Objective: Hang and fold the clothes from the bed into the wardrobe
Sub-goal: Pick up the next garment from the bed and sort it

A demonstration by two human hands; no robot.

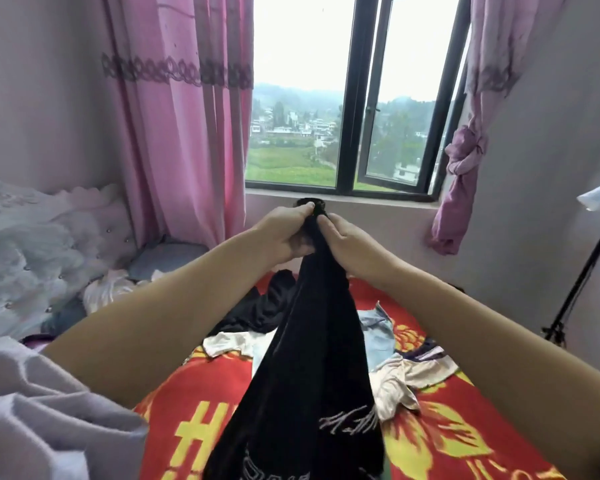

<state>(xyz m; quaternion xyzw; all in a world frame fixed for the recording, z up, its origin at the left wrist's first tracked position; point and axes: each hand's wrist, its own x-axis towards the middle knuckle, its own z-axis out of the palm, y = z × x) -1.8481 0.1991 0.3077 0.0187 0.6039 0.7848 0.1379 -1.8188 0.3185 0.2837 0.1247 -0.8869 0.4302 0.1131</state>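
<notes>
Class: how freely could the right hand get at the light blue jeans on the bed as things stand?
Probably not freely. The right hand and left hand both grip the top of the black garment, raised above the bed. The light blue jeans lie below, partly hidden behind the hanging cloth, so the hand must let go first.

Both arms outstretched, left grip (286,233) and right grip (347,245) clenched together.

The black garment (312,358) runs off the bottom edge, print blurred.
</notes>
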